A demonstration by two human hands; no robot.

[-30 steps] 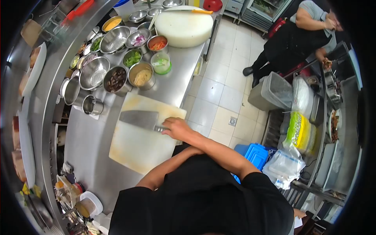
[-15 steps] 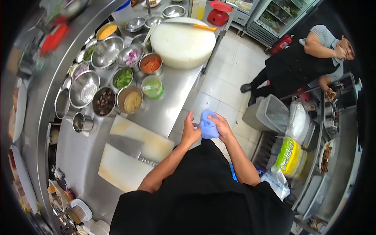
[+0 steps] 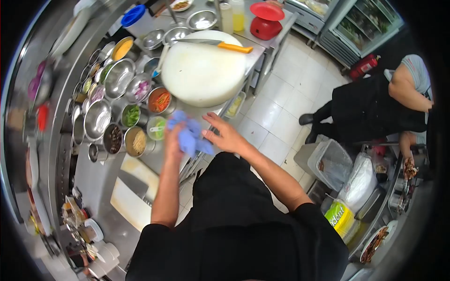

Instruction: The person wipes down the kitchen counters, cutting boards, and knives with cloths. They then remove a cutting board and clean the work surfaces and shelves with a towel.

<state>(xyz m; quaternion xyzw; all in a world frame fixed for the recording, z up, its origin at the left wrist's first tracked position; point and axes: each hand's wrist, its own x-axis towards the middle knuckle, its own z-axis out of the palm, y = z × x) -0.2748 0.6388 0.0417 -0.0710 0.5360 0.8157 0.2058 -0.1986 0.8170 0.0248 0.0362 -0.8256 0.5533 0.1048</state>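
Observation:
A crumpled blue cloth (image 3: 190, 136) is bunched in my left hand (image 3: 173, 143), which is a little smeared by motion. Just right of the cloth, my right hand (image 3: 226, 136) is open, its fingers apart. Beside my left hand stands a light container with green contents (image 3: 157, 129). Metal pots of carrot strips (image 3: 161, 100), chopped greens (image 3: 131, 115) and a tan grated food (image 3: 137, 141) are close by. Beyond my hands sits a thick round white chopping block (image 3: 201, 75) with a yellow-handled knife (image 3: 234, 48) lying across it.
A cleaver (image 3: 131, 185) lies on a white cutting board (image 3: 129, 203) at lower left. Metal bowls (image 3: 98, 119) crowd the counter. A red scale (image 3: 267, 21) stands at the back. On the right are a co-worker in a black apron (image 3: 356, 112) and a plastic bin (image 3: 323, 161).
Both hands have moved left toward the counter with the cloth. My left hand now grips it, and my right hand has let go and opened. The view has shifted.

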